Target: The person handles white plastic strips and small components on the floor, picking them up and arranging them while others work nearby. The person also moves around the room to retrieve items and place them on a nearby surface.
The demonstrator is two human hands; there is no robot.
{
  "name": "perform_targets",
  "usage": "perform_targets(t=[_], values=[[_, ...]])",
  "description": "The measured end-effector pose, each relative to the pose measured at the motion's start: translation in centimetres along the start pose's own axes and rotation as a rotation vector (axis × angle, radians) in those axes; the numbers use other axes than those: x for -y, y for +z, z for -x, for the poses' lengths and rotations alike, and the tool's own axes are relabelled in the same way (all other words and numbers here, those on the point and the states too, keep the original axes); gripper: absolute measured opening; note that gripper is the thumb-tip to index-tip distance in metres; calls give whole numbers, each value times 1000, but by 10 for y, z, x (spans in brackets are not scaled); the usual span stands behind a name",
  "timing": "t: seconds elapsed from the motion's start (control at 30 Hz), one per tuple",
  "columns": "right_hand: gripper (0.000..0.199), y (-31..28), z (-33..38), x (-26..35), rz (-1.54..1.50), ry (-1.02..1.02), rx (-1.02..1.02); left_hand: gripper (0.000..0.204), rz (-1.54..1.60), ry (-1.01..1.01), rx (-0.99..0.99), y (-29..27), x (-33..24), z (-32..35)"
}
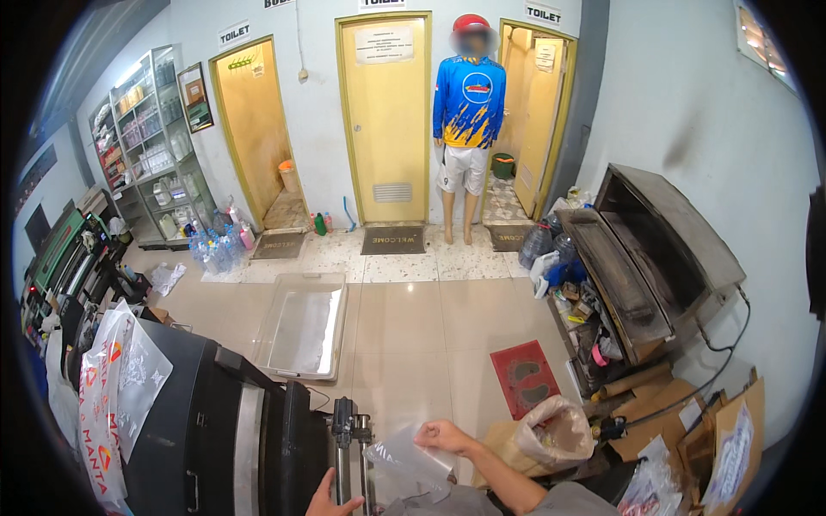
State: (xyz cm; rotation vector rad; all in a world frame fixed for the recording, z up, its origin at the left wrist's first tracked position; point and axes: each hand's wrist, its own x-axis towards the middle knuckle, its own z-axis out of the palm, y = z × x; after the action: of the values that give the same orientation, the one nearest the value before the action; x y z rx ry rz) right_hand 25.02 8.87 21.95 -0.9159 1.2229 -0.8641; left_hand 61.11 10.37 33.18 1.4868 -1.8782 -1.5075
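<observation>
My right hand pinches the upper edge of a translucent sheet of plastic film, which hangs in front of my body and curls at its lower right. Pale printing shows faintly on the film. At the lower edge my left hand has its thumb and fingers spread, with nothing visible in them. It is close beside a metal roller bar at the end of a large black machine; whether it touches the bar I cannot tell.
Right of my arm stands a bin with a plastic liner, beside cardboard. A red mat and a shallow clear tray lie on the floor. An open metal cabinet stands right. A figure in a blue shirt stands between doors.
</observation>
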Motion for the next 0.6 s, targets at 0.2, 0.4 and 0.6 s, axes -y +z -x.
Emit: perform_targets(t=[0.2, 0.4, 0.6], values=[[15, -31, -13, -23, -260, 76, 24, 112, -98, -113, 123, 76, -14, -53], [33, -50, -67, -94, 55, 80, -84, 83, -280, 285, -268, 140, 12, -73], [30, -50, -89, -113, -83, 190, 61, 85, -296, 141, -395, 180, 14, -75]])
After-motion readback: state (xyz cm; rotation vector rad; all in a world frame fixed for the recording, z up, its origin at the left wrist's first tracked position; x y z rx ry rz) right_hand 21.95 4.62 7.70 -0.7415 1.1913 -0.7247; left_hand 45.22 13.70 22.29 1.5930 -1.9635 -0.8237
